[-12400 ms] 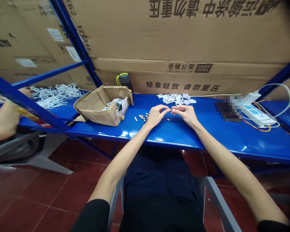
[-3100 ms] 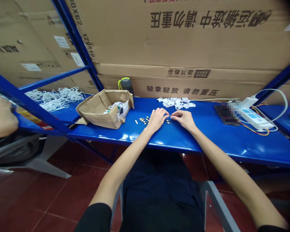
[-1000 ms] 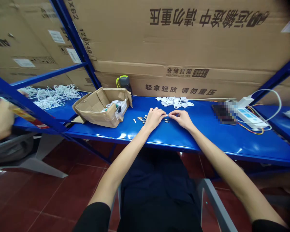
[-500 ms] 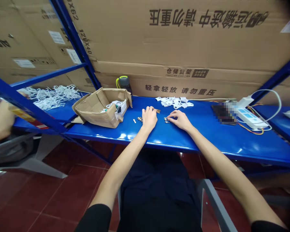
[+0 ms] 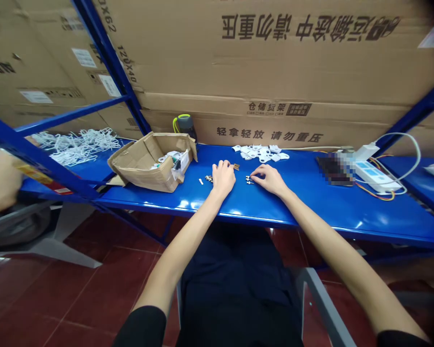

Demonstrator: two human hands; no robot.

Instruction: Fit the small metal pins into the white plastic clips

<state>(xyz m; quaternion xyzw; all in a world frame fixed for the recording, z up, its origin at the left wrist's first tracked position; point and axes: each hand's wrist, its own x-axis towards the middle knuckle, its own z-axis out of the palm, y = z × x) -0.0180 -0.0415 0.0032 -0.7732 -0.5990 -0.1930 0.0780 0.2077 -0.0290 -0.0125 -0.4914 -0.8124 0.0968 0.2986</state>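
My left hand [image 5: 224, 178] rests palm down on the blue shelf top, its fingers bent and slightly spread. Beside its fingertips lie small brown, copper-coloured pieces [image 5: 236, 166]. On its other side sits a little heap of dark and brass-coloured parts [image 5: 209, 179], partly hidden by the hand. My right hand [image 5: 270, 179] is closed in a pinch, thumb and index finger at a small white-and-metal part [image 5: 248, 178]. A similar part [image 5: 250, 182] lies just below it. One loose white piece [image 5: 201, 181] lies farther left.
White flat ring-ended pieces [image 5: 262, 153] are spread at the back. A cardboard box [image 5: 144, 176] holding mixed parts stands left, a dark bottle [image 5: 187, 126] behind it. At right are a power strip [image 5: 378, 177] and cables. Beyond the blue post, another person's arm [image 5: 2, 183] shows near white cords [image 5: 81, 144].
Both hands keep nearly the same place. The brown pieces beside my left fingertips appear slightly shifted and more spread. The view has moved a little.
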